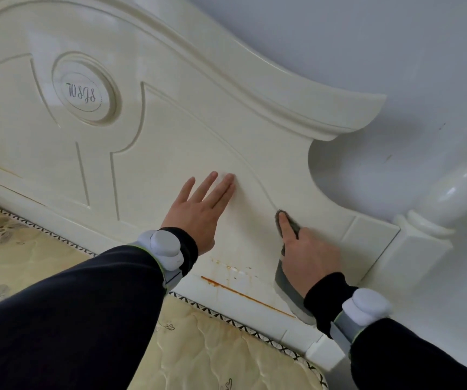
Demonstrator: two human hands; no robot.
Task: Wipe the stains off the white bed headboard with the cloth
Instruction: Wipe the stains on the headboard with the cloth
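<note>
My left sleeve (72, 319) and right sleeve (423, 358) are dark navy, each ending in a black knit cuff. On my left wrist sits a rounded, pale lavender-white left puck (164, 249) on a grey strap edged in yellow-green, the strap showing at its 5 o'clock. The matching right puck (366, 306) has its strap at 7 o'clock. My left hand (198, 212) and right hand (308, 251) are bare.

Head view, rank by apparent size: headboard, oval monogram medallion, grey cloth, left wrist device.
1. headboard
2. oval monogram medallion
3. grey cloth and left wrist device: visible parts look alike; the right hand covers much of the cloth and the device is nearer the camera, so unranked.
</note>
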